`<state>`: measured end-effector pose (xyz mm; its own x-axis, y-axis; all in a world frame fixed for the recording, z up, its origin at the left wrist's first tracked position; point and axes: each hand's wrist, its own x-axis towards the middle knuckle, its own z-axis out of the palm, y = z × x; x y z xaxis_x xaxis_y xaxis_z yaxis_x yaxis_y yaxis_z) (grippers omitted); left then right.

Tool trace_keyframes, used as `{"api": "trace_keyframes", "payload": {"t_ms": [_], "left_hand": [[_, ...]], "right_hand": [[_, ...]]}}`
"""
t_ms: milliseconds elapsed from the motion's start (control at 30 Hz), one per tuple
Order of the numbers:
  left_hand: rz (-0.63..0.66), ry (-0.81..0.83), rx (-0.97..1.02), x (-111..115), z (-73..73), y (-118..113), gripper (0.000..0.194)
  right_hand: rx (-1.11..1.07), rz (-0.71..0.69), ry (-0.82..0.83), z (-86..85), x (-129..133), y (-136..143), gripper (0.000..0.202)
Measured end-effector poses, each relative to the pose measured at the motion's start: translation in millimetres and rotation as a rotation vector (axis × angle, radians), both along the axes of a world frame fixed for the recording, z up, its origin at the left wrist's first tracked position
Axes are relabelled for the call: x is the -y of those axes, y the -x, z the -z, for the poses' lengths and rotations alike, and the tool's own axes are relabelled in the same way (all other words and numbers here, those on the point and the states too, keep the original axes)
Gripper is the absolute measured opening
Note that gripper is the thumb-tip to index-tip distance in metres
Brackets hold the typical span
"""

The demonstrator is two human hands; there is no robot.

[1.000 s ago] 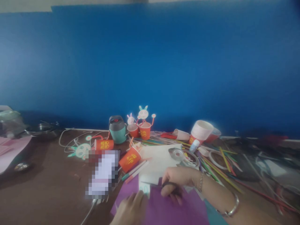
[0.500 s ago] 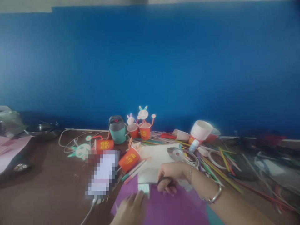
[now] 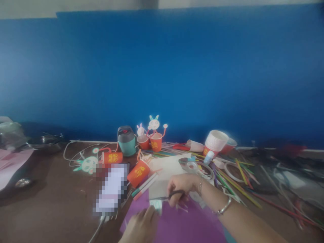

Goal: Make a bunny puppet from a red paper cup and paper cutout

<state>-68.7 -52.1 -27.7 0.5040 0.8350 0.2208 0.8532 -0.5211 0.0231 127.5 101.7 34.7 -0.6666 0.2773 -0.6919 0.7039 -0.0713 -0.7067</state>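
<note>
My right hand is closed round the dark handle of a pair of scissors. The blades point left, just above a small piece of white paper with green drawn lines. This paper is pinched at its near end by my left hand, whose fingertips are partly hidden. Both hands are over a purple sheet, and a larger white sheet lies beyond them. Thin white scraps lie below my right fingers.
Left of the hands are a tilted red paper cup, markers and a blurred phone. A teal bottle and cups with paper rabbits stand behind. Stacked cups, a tape roll and coloured sticks are at right.
My right hand has shifted slightly left with the scissors, and their handle is tilted a little differently. My left hand stays on the small paper. The view has tipped slightly.
</note>
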Motion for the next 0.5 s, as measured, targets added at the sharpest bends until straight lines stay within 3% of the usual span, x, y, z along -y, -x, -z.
{"api": "trace_keyframes", "payload": {"t_ms": [133, 267, 367, 500], "left_hand": [[-0.026, -0.064, 0.085, -2, -4.6, 3, 0.023], [-0.054, -0.199, 0.202, -4, -19.2, 3, 0.021], [-0.019, -0.256, 0.202, -4, -32.2, -1, 0.019], [0.084, -0.206, 0.173, -5, -49.6, -14, 0.021]], "right_hand": [[-0.179, 0.111, 0.047, -6.5, 7, -20, 0.027], [-0.48, 0.387, 0.048, -19.9, 30, -34, 0.034], [-0.46, 0.595, -0.017, -25.2, 56, -23, 0.034], [-0.474, 0.864, -0.044, -20.4, 81, 0, 0.033]]}}
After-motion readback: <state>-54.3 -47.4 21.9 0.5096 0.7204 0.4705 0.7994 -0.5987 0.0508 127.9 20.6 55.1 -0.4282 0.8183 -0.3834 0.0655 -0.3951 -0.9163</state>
